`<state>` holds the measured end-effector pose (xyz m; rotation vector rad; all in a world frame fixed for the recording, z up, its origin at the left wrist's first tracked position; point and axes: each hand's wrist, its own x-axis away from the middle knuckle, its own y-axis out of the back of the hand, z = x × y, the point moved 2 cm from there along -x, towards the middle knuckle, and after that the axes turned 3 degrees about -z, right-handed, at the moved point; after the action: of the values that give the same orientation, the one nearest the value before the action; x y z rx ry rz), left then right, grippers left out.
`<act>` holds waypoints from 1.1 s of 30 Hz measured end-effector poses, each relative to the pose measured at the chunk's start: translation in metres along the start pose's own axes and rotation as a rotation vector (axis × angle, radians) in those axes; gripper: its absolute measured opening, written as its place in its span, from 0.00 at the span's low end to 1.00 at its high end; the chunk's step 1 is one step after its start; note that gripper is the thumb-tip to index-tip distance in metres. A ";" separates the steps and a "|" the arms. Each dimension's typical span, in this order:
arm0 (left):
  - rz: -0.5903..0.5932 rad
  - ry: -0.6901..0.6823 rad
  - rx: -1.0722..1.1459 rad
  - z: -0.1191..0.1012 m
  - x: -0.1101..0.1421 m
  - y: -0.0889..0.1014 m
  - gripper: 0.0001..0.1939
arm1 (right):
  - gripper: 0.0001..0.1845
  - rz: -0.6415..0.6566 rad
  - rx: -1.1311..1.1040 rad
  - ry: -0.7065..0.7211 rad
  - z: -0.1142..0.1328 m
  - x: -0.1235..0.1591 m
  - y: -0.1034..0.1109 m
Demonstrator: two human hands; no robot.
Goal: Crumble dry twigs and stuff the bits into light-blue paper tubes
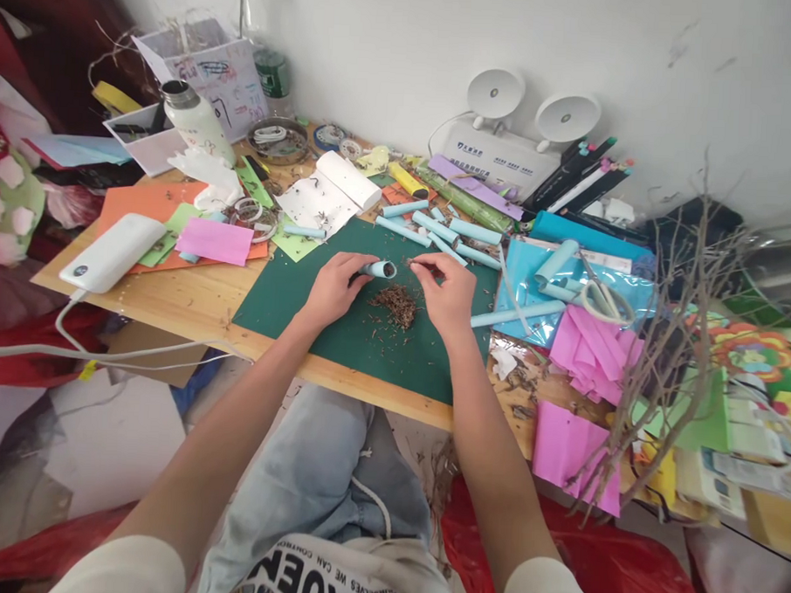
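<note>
My left hand (336, 287) is closed round a short light-blue paper tube (378, 269), whose open end faces right and looks dark inside. To its right, my right hand (445, 286) pinches a small bit of brown plant matter (410, 261) between thumb and fingertips, a little apart from the tube's mouth. Below and between the hands, a pile of brown broken plant bits (397, 306) lies on a dark green mat (341, 342). Several more light-blue paper tubes (438, 228) lie loosely at the mat's back edge.
White scissors (606, 301) and pink paper (593, 353) lie at the right, beside upright dry twigs (685, 344). A white power bank (113, 251), a bottle (197, 122) and a white paper roll (348, 181) stand or lie leftward. An emergency lamp (497, 152) is against the wall.
</note>
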<state>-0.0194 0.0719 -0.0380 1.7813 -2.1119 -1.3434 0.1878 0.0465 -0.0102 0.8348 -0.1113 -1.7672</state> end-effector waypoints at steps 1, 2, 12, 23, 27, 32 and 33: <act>0.000 -0.002 0.001 0.000 0.000 0.000 0.14 | 0.08 -0.021 -0.037 -0.006 0.004 0.001 0.001; 0.001 -0.005 0.002 0.000 0.000 0.000 0.14 | 0.09 -0.034 -0.064 -0.008 0.007 0.003 0.001; 0.001 -0.035 -0.003 0.003 0.001 -0.002 0.14 | 0.08 0.034 -0.052 0.143 0.033 0.010 -0.008; 0.003 -0.007 -0.014 0.002 0.001 -0.002 0.15 | 0.13 0.031 0.028 0.277 0.037 0.015 -0.003; -0.003 -0.004 -0.010 0.002 0.001 -0.002 0.15 | 0.14 0.044 0.071 0.310 0.034 0.014 -0.002; 0.009 0.008 -0.015 0.001 0.000 -0.001 0.15 | 0.12 -0.008 0.067 0.051 0.015 0.007 0.014; 0.009 0.004 -0.013 0.001 0.000 -0.001 0.15 | 0.11 0.072 0.089 0.012 0.011 0.006 0.015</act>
<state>-0.0194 0.0722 -0.0395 1.7656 -2.1015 -1.3478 0.1925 0.0325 0.0020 0.8942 -0.2105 -1.6994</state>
